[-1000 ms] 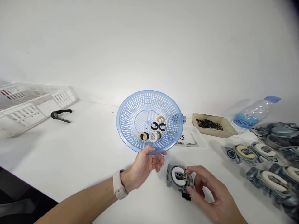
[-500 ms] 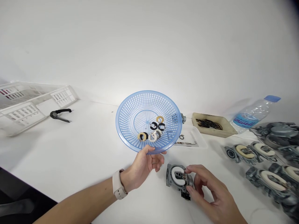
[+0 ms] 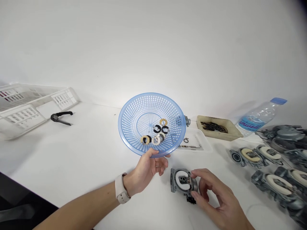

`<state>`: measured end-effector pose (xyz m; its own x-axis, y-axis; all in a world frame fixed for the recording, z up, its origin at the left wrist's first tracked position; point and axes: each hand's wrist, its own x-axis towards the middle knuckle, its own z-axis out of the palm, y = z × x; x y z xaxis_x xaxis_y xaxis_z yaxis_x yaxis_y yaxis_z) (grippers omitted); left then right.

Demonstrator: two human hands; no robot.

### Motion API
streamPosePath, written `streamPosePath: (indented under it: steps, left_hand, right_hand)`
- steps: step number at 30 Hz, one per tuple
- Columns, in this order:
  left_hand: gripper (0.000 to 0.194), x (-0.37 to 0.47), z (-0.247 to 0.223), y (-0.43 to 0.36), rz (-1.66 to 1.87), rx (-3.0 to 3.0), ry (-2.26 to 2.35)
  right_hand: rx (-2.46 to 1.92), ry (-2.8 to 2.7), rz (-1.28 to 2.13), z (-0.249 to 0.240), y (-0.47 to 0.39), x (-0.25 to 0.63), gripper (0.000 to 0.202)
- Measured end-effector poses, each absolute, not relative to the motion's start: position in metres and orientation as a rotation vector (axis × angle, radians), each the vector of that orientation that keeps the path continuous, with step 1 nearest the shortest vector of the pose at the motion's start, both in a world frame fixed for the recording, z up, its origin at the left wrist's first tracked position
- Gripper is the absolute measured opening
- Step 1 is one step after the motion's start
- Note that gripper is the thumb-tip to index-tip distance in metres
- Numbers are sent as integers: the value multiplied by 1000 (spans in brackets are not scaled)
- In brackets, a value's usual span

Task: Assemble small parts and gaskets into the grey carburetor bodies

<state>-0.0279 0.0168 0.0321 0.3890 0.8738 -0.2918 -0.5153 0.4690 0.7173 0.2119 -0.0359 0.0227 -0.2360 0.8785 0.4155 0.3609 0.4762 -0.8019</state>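
My left hand (image 3: 151, 167) grips the near rim of a blue plastic colander (image 3: 129, 131), thumb on top and fingers beneath, holding it tilted toward me. Several C-shaped carburetor floats in tan, black and white lie inside it, among them a tan float (image 3: 145, 139). To the right, my right hand (image 3: 213, 195) has its thumb and forefinger on the right side of a grey metal carburetor (image 3: 179, 183) resting on the table. A white C-shaped float (image 3: 179, 182) sits in its upturned face. The other right fingers are curled.
More carburetors (image 3: 275, 185) with floats cover the right side. Behind them stand a water bottle (image 3: 254, 118) and a beige tray (image 3: 219, 134) of black rings. A shallow white tray (image 3: 206, 145) lies behind the colander's right edge. Far left are a white basket (image 3: 43, 105) and black-handled cutters (image 3: 61, 118).
Almost nothing differs. The whole view has shifted very slightly, and both hands keep their holds on the colander and the carburetor.
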Motion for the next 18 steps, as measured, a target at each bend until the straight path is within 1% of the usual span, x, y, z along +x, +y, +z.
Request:
streamPosePath:
  steps: [12, 18]
  left_hand:
    - [40, -29, 33, 18, 942, 572, 705]
    - [39, -33, 35, 20, 962, 487, 670]
  right_hand:
    - [-1090, -1828, 663, 22, -35, 210, 24]
    - [-1007, -1917, 744, 29, -33, 213, 30]
